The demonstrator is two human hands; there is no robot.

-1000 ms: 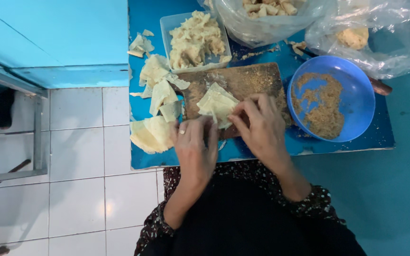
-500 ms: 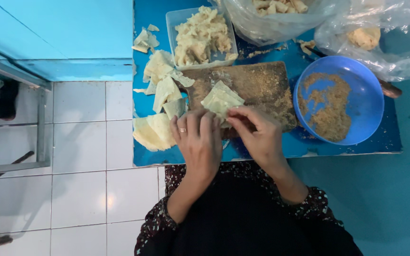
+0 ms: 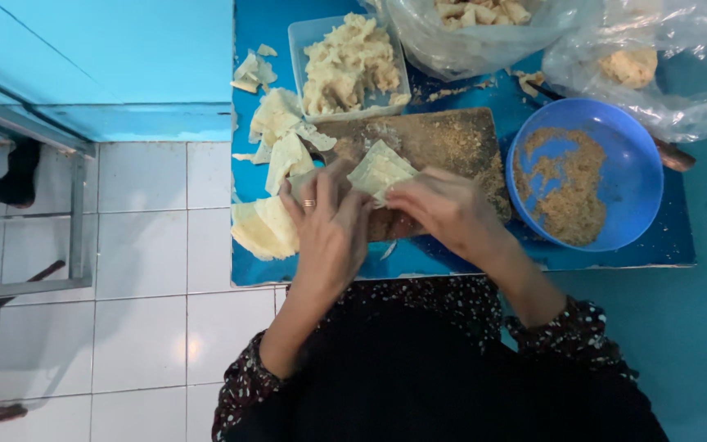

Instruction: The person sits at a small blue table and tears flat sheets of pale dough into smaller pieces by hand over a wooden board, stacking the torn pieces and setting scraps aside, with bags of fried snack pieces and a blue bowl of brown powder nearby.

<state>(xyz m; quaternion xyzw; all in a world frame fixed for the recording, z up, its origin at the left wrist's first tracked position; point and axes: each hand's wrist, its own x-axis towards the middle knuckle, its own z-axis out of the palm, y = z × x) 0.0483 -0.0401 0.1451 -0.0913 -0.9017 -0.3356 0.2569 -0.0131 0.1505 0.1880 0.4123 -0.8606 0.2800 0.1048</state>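
On crumb-dusted wooden board (image 3: 443, 143): both hands (image 3: 333, 233) (image 3: 452, 211) pinch thin pale wrapper (image 3: 378, 169).

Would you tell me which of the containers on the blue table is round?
The blue bowl with brown crumbs, right of the wooden board; the clear tub of pale filling is rectangular.

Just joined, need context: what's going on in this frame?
A person is folding a thin pale wrapper with both hands, left hand and right hand, over a crumb-dusted wooden board. More wrappers lie to the left. A tub of pale filling sits behind the board; a blue bowl of brown crumbs sits to the right.
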